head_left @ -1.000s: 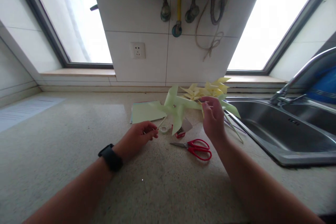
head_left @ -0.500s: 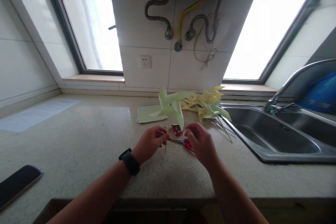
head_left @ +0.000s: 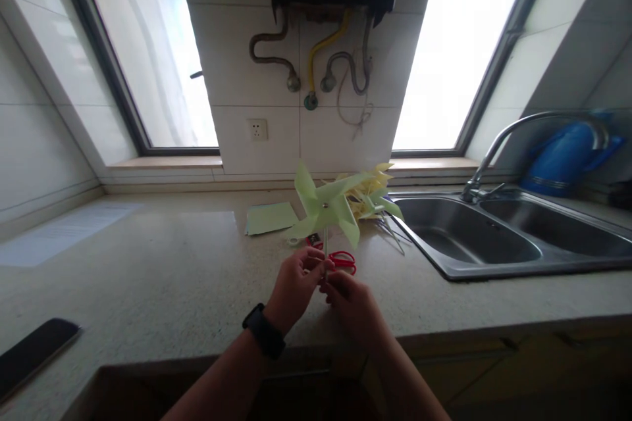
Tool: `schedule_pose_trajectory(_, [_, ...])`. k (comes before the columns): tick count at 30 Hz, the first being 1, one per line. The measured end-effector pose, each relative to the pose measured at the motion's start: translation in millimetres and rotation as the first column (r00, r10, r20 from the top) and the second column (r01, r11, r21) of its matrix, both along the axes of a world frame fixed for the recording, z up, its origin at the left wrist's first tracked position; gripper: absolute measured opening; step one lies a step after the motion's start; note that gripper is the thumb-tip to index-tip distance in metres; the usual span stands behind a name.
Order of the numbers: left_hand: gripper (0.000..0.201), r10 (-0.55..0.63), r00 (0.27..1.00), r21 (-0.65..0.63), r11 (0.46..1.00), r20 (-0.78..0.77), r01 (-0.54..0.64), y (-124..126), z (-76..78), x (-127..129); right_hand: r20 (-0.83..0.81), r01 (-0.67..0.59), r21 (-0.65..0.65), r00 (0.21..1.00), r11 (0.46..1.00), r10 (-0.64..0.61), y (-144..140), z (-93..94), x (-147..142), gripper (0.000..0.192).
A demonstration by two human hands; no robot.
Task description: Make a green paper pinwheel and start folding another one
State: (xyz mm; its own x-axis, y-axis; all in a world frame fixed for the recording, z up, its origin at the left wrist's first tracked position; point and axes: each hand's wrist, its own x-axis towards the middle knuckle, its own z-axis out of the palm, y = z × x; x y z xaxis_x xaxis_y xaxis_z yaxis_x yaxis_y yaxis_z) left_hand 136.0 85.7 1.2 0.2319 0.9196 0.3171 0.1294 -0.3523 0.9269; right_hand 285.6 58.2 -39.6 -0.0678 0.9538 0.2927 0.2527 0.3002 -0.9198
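Observation:
A pale green paper pinwheel (head_left: 323, 204) stands upright on a thin stick. My left hand (head_left: 295, 286), with a black watch at the wrist, pinches that stick below the blades. My right hand (head_left: 353, 306) is closed at the stick's lower part, right beside the left fingers. Just behind the hands lie red-handled scissors (head_left: 344, 262), partly hidden. A small red and dark box (head_left: 314, 240) and a white ring-shaped roll (head_left: 293, 241) sit behind the left hand. Farther back right lie another green pinwheel (head_left: 378, 202) and several yellow pinwheels (head_left: 378, 177).
Green paper sheets (head_left: 269, 218) are stacked at the back of the counter. A double sink (head_left: 459, 270) with a tap (head_left: 476, 187) is on the right. A dark phone-like slab (head_left: 37, 355) lies front left, and a printed sheet (head_left: 64, 227) back left.
My right hand has come down and left from beside the blades to the stick's lower part. The pinwheel looks nearer and turned slightly. The camera view has shifted.

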Motion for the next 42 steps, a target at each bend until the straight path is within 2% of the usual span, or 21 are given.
schedule_pose_trajectory(3, [0.037, 0.012, 0.992, 0.063, 0.998, -0.126, -0.004, 0, 0.1, -9, -0.034, 0.046, -0.003, 0.998, 0.999, -0.046, 0, -1.0, 1, 0.015])
schedule_pose_trajectory(6, [0.037, 0.040, 0.950, 0.144, 0.990, -0.311, 0.006, 2, -2.4, -33, -0.058, 0.113, 0.003, 0.992, 0.994, -0.113, 1, -3.4, 1, 0.021])
schedule_pose_trajectory(11, [0.039, 0.132, 0.800, 0.257, 0.966, -0.585, 0.029, 6, -21.5, -90, -0.027, 0.223, -0.001, 0.974, 0.975, -0.223, 4, -0.7, 12, 0.027])
schedule_pose_trajectory(15, [0.050, 0.175, 0.682, 0.289, 0.956, -0.710, 0.055, 9, -37.1, -117, 0.087, 0.314, -0.050, 0.947, 0.948, -0.309, 16, 13.6, 51, 0.027])
schedule_pose_trajectory(19, [0.058, 0.179, 0.600, 0.288, 0.954, -0.780, 0.089, 11, -41.4, -116, 0.177, 0.426, -0.111, 0.898, 0.898, -0.404, 43, 22.9, 97, 0.034])
schedule_pose_trajectory(23, [0.060, 0.191, 0.552, 0.283, 0.955, -0.812, 0.086, 12, -39.6, -112, 0.271, 0.501, -0.158, 0.851, 0.851, -0.451, 73, 18.2, 120, 0.035])
schedule_pose_trajectory(28, [0.058, 0.195, 0.528, 0.279, 0.957, -0.827, 0.084, 12, -36.5, -113, 0.389, 0.573, -0.131, 0.780, 0.809, -0.490, 92, 9.5, 124, 0.035])
schedule_pose_trajectory(36, [0.058, 0.196, 0.537, 0.277, 0.958, -0.820, 0.073, 12, -33.1, -111, 0.557, 0.669, 0.002, 0.617, 0.743, -0.556, 93, 6.9, 121, 0.033])
schedule_pose_trajectory(42, [0.058, 0.190, 0.552, 0.276, 0.958, -0.812, 0.075, 12, -32.2, -111, 0.623, 0.703, 0.036, 0.540, 0.710, -0.566, 93, 6.9, 119, 0.032])
